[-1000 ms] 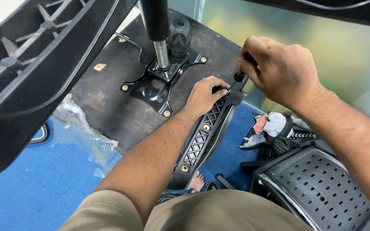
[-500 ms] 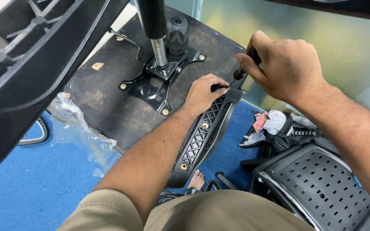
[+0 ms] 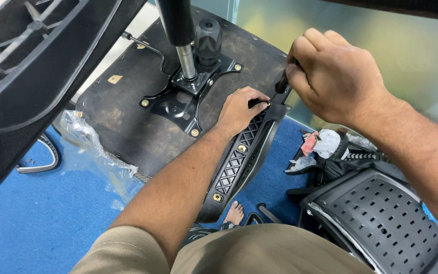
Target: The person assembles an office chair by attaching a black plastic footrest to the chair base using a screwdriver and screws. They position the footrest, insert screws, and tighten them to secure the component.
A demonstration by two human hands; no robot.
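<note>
Two hands at the upper end of a black ribbed armrest bracket [image 3: 239,162], which lies along the edge of an upturned chair seat [image 3: 128,122] over blue carpet [image 3: 36,223]. Left hand [image 3: 239,109] fingers pinched together on the bracket's top end. Right hand [image 3: 333,76] fisted tight round a dark tool handle [image 3: 282,83], probably a screwdriver, tip hidden. Nearby: the seat's metal mounting plate [image 3: 178,99], gas-lift column [image 3: 178,30], perforated backrest [image 3: 386,218] at right.

Operator: bare left hand [image 3: 239,107] and right hand [image 3: 333,76], forearms unsleeved; khaki fabric trousers [image 3: 229,251]; one bare foot [image 3: 234,213].
</note>
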